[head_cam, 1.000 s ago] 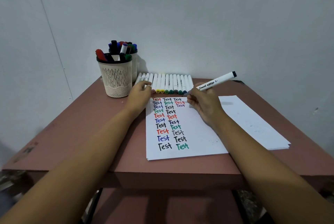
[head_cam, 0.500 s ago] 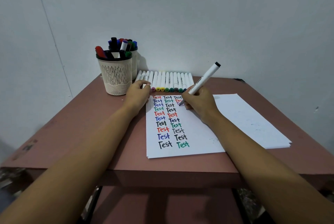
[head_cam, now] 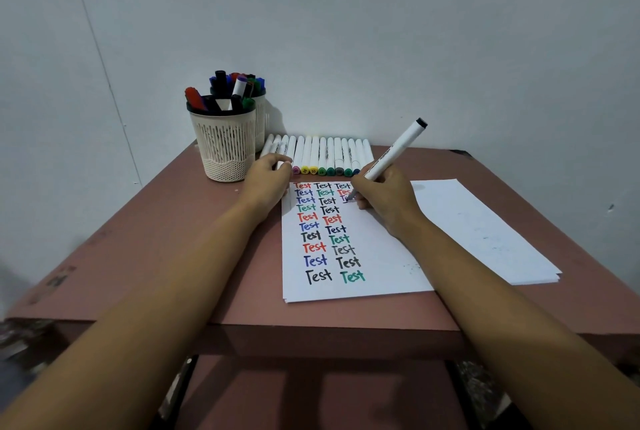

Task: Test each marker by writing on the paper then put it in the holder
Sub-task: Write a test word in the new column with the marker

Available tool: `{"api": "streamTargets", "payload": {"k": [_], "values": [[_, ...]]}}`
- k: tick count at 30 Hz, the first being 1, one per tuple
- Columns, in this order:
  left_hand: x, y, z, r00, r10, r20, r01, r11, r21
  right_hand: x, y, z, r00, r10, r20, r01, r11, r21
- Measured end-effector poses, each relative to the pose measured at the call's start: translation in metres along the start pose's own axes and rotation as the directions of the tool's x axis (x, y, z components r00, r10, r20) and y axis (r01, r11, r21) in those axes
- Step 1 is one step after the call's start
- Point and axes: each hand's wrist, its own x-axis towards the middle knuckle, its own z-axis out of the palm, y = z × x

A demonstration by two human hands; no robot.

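Observation:
My right hand [head_cam: 384,199] grips a white marker [head_cam: 394,149] with a black end, tilted up to the right. Its tip touches the paper [head_cam: 377,266] in the third column of coloured "Test" words, where a new dark word is partly written. My left hand [head_cam: 266,183] rests on the paper's top left corner, fingers curled, touching the row of white markers [head_cam: 322,152] lying along the table's back edge. Whether it holds anything is hidden. A cream mesh holder [head_cam: 225,145] with several markers stands at the back left.
A second holder [head_cam: 259,107] full of markers stands behind the first, against the wall. A stack of blank sheets [head_cam: 485,232] lies to the right of the written paper. The reddish-brown table [head_cam: 166,239] ends close in front; the wall is right behind.
My right hand swung the marker from lying nearly flat to steeply tilted and brought its tip down onto the paper, where strokes now appear. The left hand stayed put.

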Motion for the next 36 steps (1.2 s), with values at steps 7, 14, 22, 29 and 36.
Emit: {"api": "streamTargets", "payload": {"k": [7,14,22,29,36], "values": [[0.0001,-0.0001,0.0000,1.000,0.019,0.008,-0.020,1.000,0.018,-0.0016,-0.0002,0.0013,1.000,-0.012,0.027,0.013,0.998,-0.053],[0.0027,-0.0030,0.0006,1.000,0.018,0.011,-0.018,1.000,0.001,-0.0014,-0.0003,-0.0002,1.000,0.003,-0.018,-0.003,1.000,-0.021],[0.0042,-0.0054,-0.0002,1.000,0.015,0.016,-0.015,1.000,0.009,-0.0010,0.0013,0.0013,0.999,-0.019,-0.038,0.016,0.996,-0.087],[0.0046,-0.0053,0.0006,1.000,0.012,0.020,-0.012,1.000,0.015,-0.0008,0.0011,0.0005,1.000,0.012,-0.019,-0.013,0.999,-0.032],[0.0033,-0.0051,0.0004,0.999,0.020,0.025,-0.021,1.000,0.020,0.0003,0.0012,0.0011,0.997,-0.004,-0.079,-0.003,0.996,-0.087]]}}
